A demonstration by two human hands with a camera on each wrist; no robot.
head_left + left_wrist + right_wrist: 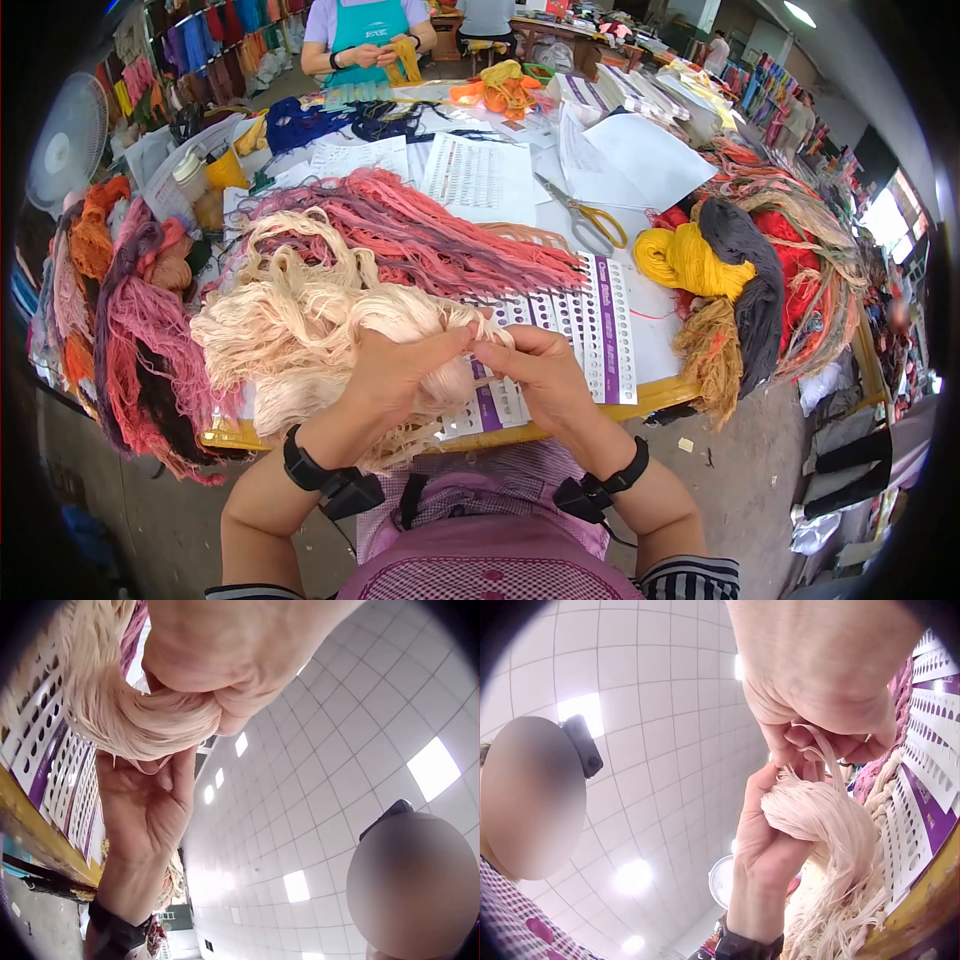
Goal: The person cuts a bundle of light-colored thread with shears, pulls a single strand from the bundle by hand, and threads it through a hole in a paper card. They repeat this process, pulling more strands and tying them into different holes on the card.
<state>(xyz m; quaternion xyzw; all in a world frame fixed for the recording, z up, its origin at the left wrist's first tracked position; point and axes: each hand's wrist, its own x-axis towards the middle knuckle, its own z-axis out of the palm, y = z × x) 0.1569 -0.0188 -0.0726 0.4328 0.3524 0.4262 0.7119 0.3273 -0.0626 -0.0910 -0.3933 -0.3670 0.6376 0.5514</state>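
A thick bundle of cream thread (300, 330) lies over the table's front edge, its right end raised between the hands. The left hand (400, 365) has its fingers curled round that end; in the right wrist view the left hand (769, 847) grips the looped end of the cream skein (832, 817). Close against it, the right hand (535, 375) pinches a thin strand at the skein's tip. Seen from the right wrist, the strand (829, 754) runs up to the curled fingers of the right hand (817, 675).
Pink and mauve thread (400, 225) lies behind the skein. Punched cards (605, 330) are under and right of the hands. Scissors (590, 215), papers (480, 175), yellow thread (690, 260) and dark grey thread (745, 245) lie farther off. A person (365, 40) stands across the table.
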